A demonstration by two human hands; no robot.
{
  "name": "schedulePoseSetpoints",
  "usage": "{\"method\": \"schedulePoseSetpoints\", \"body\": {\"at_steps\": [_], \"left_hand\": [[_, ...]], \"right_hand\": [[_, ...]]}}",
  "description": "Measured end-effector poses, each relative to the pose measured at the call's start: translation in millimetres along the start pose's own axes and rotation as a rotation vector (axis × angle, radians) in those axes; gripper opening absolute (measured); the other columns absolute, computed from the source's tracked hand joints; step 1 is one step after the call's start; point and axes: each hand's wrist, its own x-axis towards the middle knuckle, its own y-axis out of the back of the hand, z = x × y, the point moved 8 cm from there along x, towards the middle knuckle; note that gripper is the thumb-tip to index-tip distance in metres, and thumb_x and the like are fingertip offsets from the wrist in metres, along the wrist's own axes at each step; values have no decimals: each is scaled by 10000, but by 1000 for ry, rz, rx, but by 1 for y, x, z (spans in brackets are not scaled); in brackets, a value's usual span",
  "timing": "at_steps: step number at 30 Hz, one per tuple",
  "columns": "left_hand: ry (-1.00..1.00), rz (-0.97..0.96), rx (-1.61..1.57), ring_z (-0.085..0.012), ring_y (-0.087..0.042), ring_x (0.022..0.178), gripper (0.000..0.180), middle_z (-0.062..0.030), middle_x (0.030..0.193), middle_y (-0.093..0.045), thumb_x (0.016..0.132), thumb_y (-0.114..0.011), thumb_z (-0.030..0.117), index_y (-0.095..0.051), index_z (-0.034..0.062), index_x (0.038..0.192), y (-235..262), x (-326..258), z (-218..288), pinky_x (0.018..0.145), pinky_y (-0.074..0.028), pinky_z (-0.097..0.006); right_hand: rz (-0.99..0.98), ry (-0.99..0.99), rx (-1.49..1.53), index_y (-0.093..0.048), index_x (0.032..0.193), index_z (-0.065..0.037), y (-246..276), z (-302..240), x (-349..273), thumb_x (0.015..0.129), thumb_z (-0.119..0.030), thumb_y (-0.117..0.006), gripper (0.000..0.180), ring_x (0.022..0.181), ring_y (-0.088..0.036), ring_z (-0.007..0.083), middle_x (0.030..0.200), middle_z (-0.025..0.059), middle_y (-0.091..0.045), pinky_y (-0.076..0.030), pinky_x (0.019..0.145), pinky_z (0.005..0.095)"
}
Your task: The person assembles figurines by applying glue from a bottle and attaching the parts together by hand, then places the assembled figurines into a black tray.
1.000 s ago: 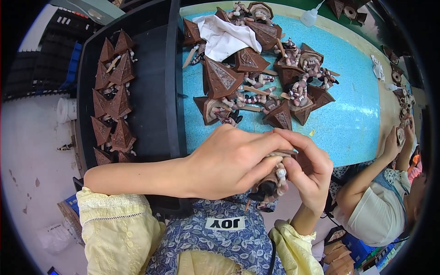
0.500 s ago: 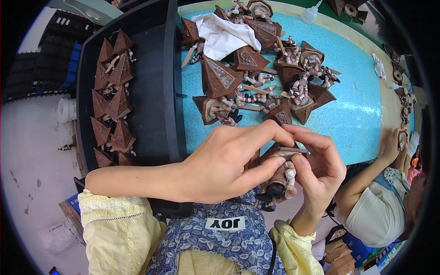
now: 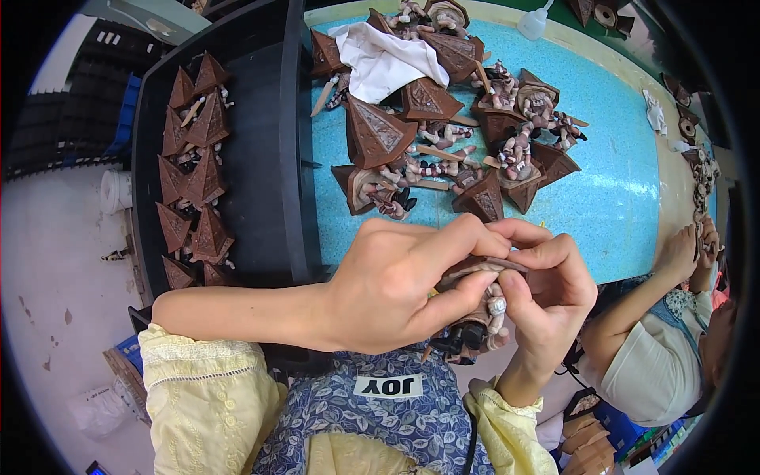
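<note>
Both my hands grip one painted figurine [image 3: 473,317] in front of my apron, over the near edge of the blue table. My left hand [image 3: 404,281] comes in from the left, its thumb and fingers closed on the base side. From the right, my right hand [image 3: 550,289] pinches the same base edge, thumb beside the left thumb. Dark and pale parts of the figurine hang below the thumbs. Much of its brown base is hidden by my fingers. Similar figurines with brown pyramid-shaped bases [image 3: 378,134] lie heaped on the table beyond my hands.
A black tray [image 3: 261,158] at the left holds figurines in rows. On the heap lies a white cloth [image 3: 388,59]; flat wooden sticks [image 3: 439,153] lie among the pieces. A squeeze bottle [image 3: 534,22] stands at the back. At the right, a co-worker [image 3: 645,348] handles another piece.
The figurine has turned slightly in my hands, so less of its base shows between my fingers. My right fingers have shifted along the edge. The co-worker's hands have also moved.
</note>
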Motion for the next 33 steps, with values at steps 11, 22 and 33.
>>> {"method": "schedulePoseSetpoints", "body": {"at_steps": [11,22,33], "left_hand": [[34,-6,4,-163,-708,799,206,-117,941,-704,871,-642,53,-623,-17,1063,1,3,-5,654,-548,-259],[367,12,-437,-92,-545,999,494,-71,1318,-437,1003,-417,386,-355,44,1354,13,-8,-32,708,-494,-277],[562,348,-92,-182,-618,492,432,-137,750,-663,919,-574,428,-604,-2,883,229,1,-109,474,-484,-289]], "right_hand": [[-2,31,89,-578,914,74,1,4,3,784,76,-657,152,1011,-621,243,1124,254,-606,-507,881,353],[234,368,-210,-581,1004,69,-13,-19,3,971,-141,-506,226,971,-633,237,1091,238,-638,-499,872,341],[193,513,-470,-627,939,87,-47,-43,21,906,-36,-499,181,1060,-582,314,1136,243,-611,-438,936,386]]}}
